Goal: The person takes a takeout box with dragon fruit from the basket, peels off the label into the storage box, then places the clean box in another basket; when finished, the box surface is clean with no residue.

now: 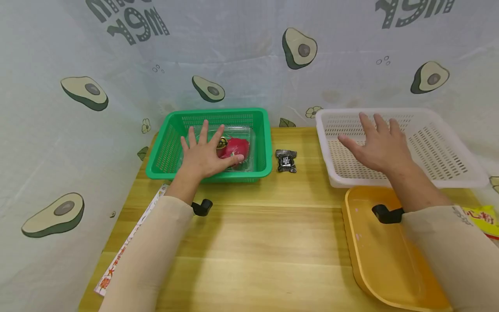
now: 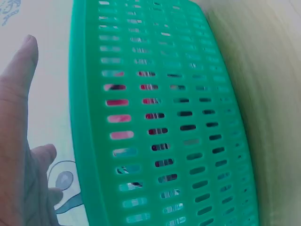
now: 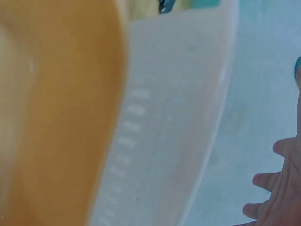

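My left hand (image 1: 202,155) is spread with straight fingers above the green basket (image 1: 267,149). Inside that basket lies a clear plastic box (image 1: 250,158) with something bright pink-red (image 1: 235,147) in it, partly covered by the hand in the head view. Over the white basket (image 1: 464,173) my right hand (image 1: 380,147) is held out with fingers apart. Neither hand holds anything. In the left wrist view the fingers (image 2: 19,80) appear beyond the green basket's slotted side. The right wrist view has the fingertips (image 3: 265,181) past the white basket's rim.
Between the two baskets lies a small black wrapped packet (image 1: 286,160). A yellow tray (image 1: 374,260) stands in front of the white basket, with a yellow packet (image 1: 483,219) at its right. A flat white printed item (image 1: 128,242) lies along the table's left edge.
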The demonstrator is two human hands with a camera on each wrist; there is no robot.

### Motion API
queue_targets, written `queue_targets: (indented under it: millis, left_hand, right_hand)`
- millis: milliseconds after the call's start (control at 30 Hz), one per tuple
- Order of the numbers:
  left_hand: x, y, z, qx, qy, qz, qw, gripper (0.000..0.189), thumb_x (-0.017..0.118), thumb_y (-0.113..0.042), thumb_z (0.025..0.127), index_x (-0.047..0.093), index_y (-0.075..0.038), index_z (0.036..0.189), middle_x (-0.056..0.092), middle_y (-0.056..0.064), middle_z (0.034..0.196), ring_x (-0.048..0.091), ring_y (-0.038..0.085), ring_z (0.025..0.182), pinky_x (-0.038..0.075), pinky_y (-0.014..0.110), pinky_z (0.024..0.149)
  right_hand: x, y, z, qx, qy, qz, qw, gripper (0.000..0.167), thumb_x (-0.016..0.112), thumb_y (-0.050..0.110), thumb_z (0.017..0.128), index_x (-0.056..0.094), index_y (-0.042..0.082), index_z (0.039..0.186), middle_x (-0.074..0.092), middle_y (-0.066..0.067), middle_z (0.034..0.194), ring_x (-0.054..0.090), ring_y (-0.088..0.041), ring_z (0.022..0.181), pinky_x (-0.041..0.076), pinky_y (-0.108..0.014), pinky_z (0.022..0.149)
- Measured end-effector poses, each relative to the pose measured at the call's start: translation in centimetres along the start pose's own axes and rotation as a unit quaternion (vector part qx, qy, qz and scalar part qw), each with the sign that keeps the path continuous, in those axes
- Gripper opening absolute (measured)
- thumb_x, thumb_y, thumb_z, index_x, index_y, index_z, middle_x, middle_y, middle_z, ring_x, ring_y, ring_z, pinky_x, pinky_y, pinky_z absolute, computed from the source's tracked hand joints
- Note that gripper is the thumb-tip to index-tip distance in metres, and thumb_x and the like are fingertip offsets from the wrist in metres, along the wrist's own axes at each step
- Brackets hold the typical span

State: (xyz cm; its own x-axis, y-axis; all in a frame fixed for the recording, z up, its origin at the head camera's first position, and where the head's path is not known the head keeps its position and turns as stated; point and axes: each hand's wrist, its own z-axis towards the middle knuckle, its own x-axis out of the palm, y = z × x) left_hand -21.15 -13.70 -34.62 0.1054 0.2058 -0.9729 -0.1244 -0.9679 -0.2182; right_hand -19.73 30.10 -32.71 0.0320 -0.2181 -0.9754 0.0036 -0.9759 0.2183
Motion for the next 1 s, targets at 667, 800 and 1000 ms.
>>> queue_targets:
  millis: [667, 800, 1000]
  left_hand:
    - [1.5, -0.9, -5.4, 0.034, -0.192, -0.176, 0.9650, 0.102, 0.066, -0.069, 0.085, 0.019, -0.026, 0.165, 0.023, 0.012, 0.168, 0.024, 0.042, 0.151, 0.033, 0.068, 0.115]
    - [2.1, -0.8, -6.7, 0.029, -0.229, -0.216, 0.9487, 0.097, 0.070, -0.062, 0.087, 0.025, -0.023, 0.163, 0.033, 0.014, 0.161, 0.029, 0.037, 0.147, 0.039, 0.065, 0.111]
    - [3.2, -0.6, -8.7, -0.024, -0.276, -0.285, 0.9178, 0.088, 0.070, -0.056, 0.090, 0.031, -0.020, 0.161, 0.049, 0.013, 0.143, 0.048, 0.033, 0.125, 0.047, 0.056, 0.098]
  right_hand:
    - [-1.8, 9.9, -3.0, -0.127, -0.086, 0.124, 0.9803, 0.082, 0.047, 0.057, 0.102, 0.009, 0.021, 0.166, 0.017, -0.017, 0.171, 0.021, -0.051, 0.153, 0.018, -0.071, 0.121]
    - [-1.6, 11.4, -3.2, -0.147, -0.086, 0.133, 0.9765, 0.081, 0.048, 0.056, 0.103, 0.011, 0.021, 0.166, 0.020, -0.017, 0.170, 0.023, -0.048, 0.153, 0.020, -0.069, 0.121]
    - [-0.9, 12.9, -2.7, -0.163, -0.077, 0.143, 0.9732, 0.079, 0.047, 0.054, 0.104, 0.013, 0.021, 0.166, 0.024, -0.017, 0.169, 0.025, -0.045, 0.154, 0.022, -0.067, 0.122]
